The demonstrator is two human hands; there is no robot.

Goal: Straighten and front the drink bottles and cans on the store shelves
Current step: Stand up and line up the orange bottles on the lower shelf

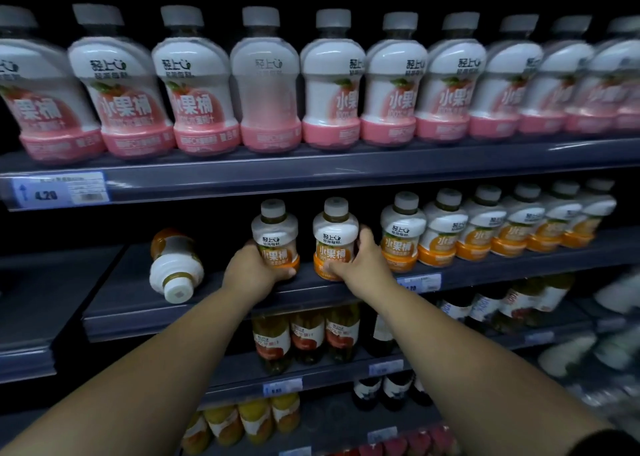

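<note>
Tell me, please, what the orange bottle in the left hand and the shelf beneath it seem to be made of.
Orange bottle: probably plastic under a glossy printed sleeve, given the soft highlights on its shoulder. Its cap looks like matte plastic. Shelf: likely painted metal, satin dark grey, from its thin, flat deck.

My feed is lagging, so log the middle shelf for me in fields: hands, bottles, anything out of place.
left hand: grips an upright orange bottle near its base
right hand: grips the neighbouring orange bottle from its right side
fallen bottle: on its side, left on the same shelf, cap facing forward
orange row: upright, to the right
</note>
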